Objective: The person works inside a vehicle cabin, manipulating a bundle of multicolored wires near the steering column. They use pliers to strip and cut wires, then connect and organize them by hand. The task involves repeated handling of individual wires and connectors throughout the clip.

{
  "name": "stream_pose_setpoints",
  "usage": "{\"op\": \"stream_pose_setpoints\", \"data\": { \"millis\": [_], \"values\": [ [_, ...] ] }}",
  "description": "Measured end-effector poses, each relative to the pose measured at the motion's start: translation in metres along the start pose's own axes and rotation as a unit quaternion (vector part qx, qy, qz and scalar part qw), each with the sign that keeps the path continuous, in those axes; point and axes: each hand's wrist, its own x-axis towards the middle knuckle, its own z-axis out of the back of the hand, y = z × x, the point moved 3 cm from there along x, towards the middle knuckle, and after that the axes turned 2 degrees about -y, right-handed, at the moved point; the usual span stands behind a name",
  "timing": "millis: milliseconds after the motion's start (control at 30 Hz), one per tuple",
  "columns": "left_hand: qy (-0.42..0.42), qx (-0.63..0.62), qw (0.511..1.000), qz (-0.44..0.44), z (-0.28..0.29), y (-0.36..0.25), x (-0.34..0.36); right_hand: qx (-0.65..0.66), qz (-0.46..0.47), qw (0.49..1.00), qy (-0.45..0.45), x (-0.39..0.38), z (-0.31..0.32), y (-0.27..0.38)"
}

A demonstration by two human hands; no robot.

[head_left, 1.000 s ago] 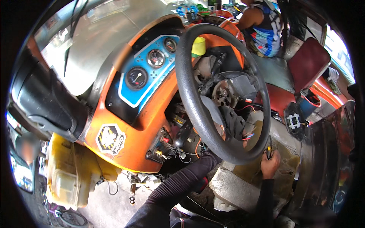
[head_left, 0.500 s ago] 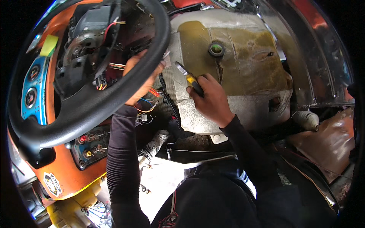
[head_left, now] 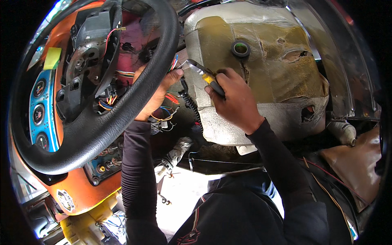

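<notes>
My right hand (head_left: 237,100) is closed round pliers (head_left: 207,78) with yellow-and-black handles. Their metal head reaches left, to the thumb of my left hand (head_left: 153,104). The black steering wheel (head_left: 102,134) hides part of that left hand. Between its thumb and fingers I pinch thin coloured wires (head_left: 176,62), whose ends poke up beside the plier head. Whether the jaws touch a wire is too small to tell. Below my left hand hang loose red wires (head_left: 172,98) and a black coiled cable (head_left: 190,104).
A worn, torn seat (head_left: 269,77) lies to the right, with a roll of black tape (head_left: 240,49) on it. At left is an orange dashboard (head_left: 87,192) with a blue gauge panel (head_left: 40,114). An opened steering column (head_left: 83,65) trails more wires. A brown sheet (head_left: 355,163) lies far right.
The plier head has come up to my left thumb; before, it was apart from it. My left thumb and the wire ends now show past the wheel rim. The whole view has shifted slightly.
</notes>
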Motion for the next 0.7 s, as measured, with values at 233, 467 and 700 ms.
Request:
{"op": "stream_pose_setpoints", "data": {
  "millis": [233,467,700],
  "values": [
    [-0.003,0.0,1.0,-0.027,-0.003,-0.005,0.002,0.017,-0.011,1.0,0.008,0.001,-0.003,0.004],
    [-0.032,0.038,0.997,-0.062,-0.007,0.003,-0.001,0.058,-0.015,0.997,0.049,0.004,-0.001,-0.001],
    [-0.03,-0.028,0.999,0.026,-0.013,-0.02,-0.007,0.04,0.023,0.999,0.006,0.004,0.001,0.0]
  ]
}}
